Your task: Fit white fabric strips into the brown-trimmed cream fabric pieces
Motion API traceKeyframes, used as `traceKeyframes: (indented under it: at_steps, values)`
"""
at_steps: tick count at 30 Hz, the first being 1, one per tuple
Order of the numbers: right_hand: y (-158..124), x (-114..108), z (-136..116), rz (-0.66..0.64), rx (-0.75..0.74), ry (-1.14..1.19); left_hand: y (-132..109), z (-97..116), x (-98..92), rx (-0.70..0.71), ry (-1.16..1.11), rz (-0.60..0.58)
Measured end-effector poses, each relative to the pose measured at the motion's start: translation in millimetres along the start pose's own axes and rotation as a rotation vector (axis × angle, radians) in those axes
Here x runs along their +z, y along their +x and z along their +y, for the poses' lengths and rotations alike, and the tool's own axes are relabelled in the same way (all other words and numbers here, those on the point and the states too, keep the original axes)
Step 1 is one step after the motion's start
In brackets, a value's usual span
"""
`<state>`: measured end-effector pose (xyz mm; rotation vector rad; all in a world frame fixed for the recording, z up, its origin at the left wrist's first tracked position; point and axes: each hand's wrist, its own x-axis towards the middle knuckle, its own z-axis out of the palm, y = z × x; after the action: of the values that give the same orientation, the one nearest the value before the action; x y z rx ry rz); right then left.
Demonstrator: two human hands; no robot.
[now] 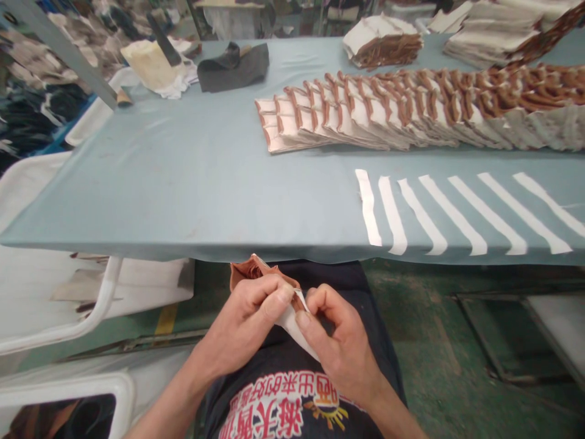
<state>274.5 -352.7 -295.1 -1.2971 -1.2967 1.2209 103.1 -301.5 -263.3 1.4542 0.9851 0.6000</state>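
Seven white strips (452, 214) lie at the table's (183, 183) near edge, right of centre. Beyond that edge, over a dark garment (278, 402) lettered 海天 — inverted — one brown-and-white fabric piece (292, 324), pinched between thumb and fingers of left hand (249, 317) and right hand (340, 335).

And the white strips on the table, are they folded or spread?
Spread: the white strips lie stretched out, side by side, with gaps between.
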Motion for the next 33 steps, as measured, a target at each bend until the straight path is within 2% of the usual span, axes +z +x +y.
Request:
traceKeyframes:
  at_steps: [5,11,20,28,33]
  values:
    - [-1,-1,4,0.022,0.000,0.001,5,-1,-1.5,0.082,0.103,-0.006]
    - [-1,-2,10,0.059,-0.038,-0.026,12,0,6.0,0.108,0.132,0.021]
    - [2,10,10,0.131,-0.122,-0.103,15,-7,28.3,0.022,-0.038,0.292]
    - [4,25,10,0.174,-0.208,-0.295,13,-15,27.4,-0.013,-0.143,0.431]
    - [9,40,8,0.294,-0.271,-0.413,14,-27,28.9,-0.126,-0.235,0.552]
